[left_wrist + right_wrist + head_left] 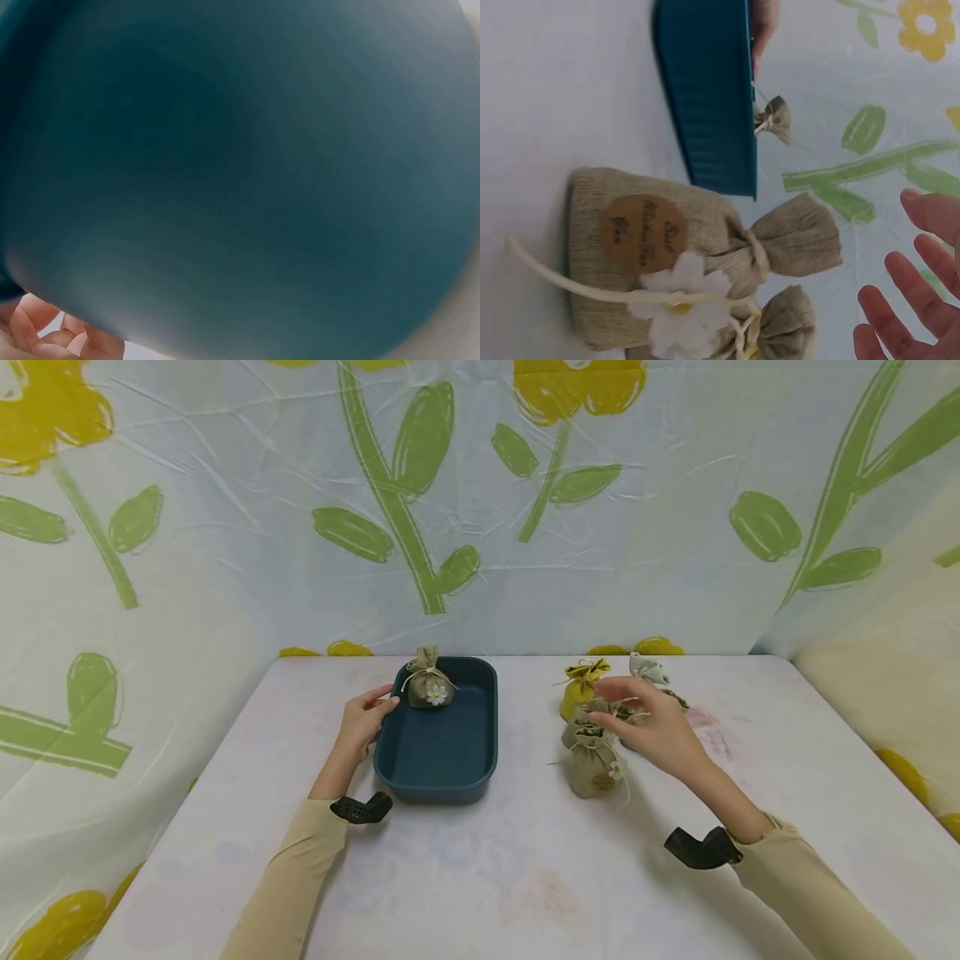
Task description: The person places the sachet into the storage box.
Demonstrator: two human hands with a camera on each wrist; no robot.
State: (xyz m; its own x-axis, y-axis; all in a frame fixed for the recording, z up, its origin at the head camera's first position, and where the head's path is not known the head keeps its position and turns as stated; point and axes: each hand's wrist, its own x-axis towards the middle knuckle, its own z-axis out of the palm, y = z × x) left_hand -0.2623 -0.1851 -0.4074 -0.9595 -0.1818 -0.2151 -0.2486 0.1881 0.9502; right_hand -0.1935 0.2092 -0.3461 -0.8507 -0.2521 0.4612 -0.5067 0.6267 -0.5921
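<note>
My left hand (362, 723) grips the left wall of a dark blue rectangular bin (438, 756), thumb over the rim. Inside the bin, at its back left corner, sits a brown burlap sachet (429, 687) with a white flower. Above a cluster of sachets on the right, my right hand (663, 731) hovers with fingers spread and nothing between them. Nearest below it stands a burlap sachet (649, 240) with a round label, white flower and cord tie. A yellow sachet (576, 695) is behind, partly covered by other sachets. The bin's side fills most of the left wrist view.
At the back of the cluster shows a pale grey sachet (648, 668), partly hidden by my right hand. The white table (517, 860) runs back to a flower-printed cloth backdrop (660, 560). Black wrist cameras sit at both cuffs.
</note>
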